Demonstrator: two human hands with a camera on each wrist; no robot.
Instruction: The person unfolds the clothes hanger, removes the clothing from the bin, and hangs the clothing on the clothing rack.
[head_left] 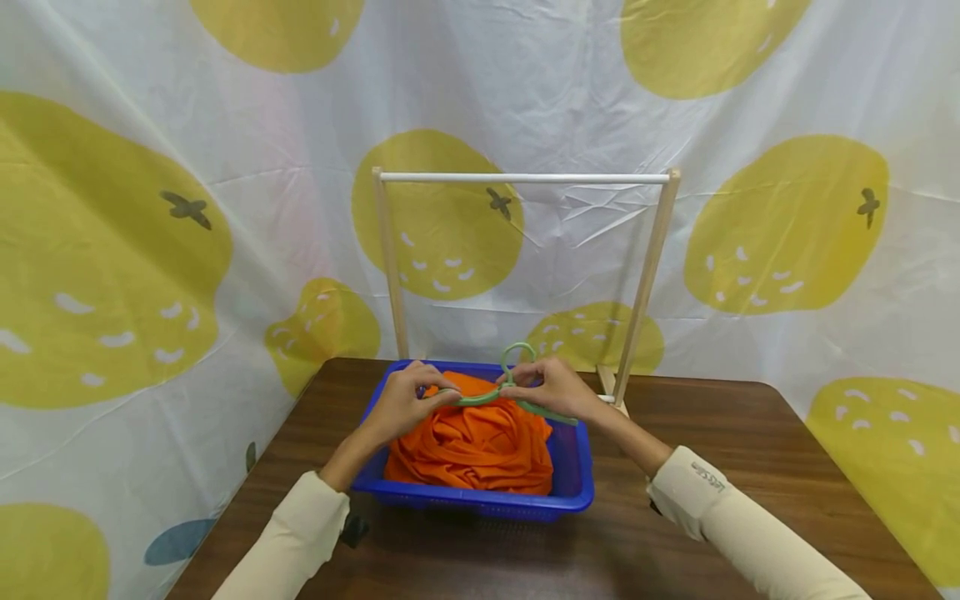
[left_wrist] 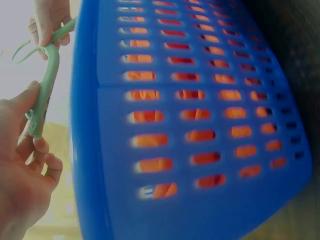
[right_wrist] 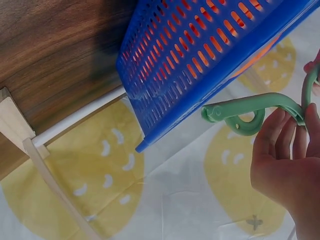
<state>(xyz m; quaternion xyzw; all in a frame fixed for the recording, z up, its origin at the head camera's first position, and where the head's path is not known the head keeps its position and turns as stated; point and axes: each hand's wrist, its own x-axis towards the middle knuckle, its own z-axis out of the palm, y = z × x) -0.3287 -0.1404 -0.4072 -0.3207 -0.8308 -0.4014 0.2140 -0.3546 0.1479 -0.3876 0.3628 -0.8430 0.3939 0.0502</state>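
A green clothes hanger (head_left: 480,400) is held above the blue basket, its hook pointing up. At the hanger's left end, my left hand (head_left: 408,402) pinches one arm between thumb and fingers. My right hand (head_left: 553,387) grips it near the base of the hook, and the other arm slopes out beneath that hand. In the left wrist view the hanger (left_wrist: 47,87) spans between both hands. The right wrist view shows the hanger's free arm (right_wrist: 245,106) with a loop under it. Crumpled orange cloth (head_left: 480,442) fills the basket (head_left: 510,502) below.
A rack with wooden posts (head_left: 647,283) and a white top bar (head_left: 525,178) stands behind the basket. All rests on a dark wooden table (head_left: 705,467). A curtain (head_left: 585,100) with yellow fruit prints hangs around the back and sides.
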